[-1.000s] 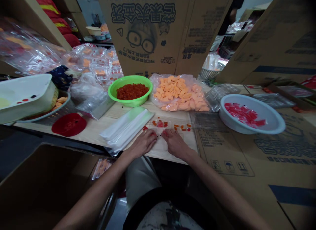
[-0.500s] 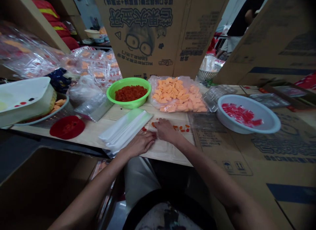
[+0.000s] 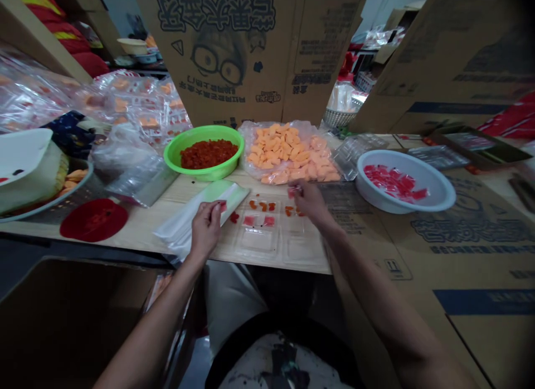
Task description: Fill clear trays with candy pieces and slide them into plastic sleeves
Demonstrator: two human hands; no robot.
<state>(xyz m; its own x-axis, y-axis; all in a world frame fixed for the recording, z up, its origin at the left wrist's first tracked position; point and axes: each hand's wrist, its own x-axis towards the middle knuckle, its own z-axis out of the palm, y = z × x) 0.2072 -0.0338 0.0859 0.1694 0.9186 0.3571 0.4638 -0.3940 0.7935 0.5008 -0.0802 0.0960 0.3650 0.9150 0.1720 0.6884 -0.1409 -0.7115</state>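
My left hand [image 3: 205,228] is raised beside the stack of clear plastic sleeves [image 3: 200,217], fingertips pinching a small red packet [image 3: 223,205]. My right hand [image 3: 311,204] is closed over the far part of the right clear plastic tray [image 3: 301,247], with another small red packet [image 3: 292,192] at its fingertips. The left clear plastic tray [image 3: 257,242] holds orange-red pieces [image 3: 262,205] in its far compartments and red packets [image 3: 259,220] in the middle. Its near compartment shows no pieces. Orange-red pieces [image 3: 289,211] also lie in the right tray, partly hidden by my right hand.
A green bowl [image 3: 171,160] of orange-red pieces and a bag of orange pieces [image 3: 292,152] stand behind the trays. To the right is a pale blue basin [image 3: 443,194] with red packets. A red disc [image 3: 93,219] lies left. Cardboard [image 3: 267,93] rises behind.
My hands have moved apart from the middle of the table, the left leftward, the right rightward. Red packets now show in both hands and the trays are uncovered. The view has shifted slightly.
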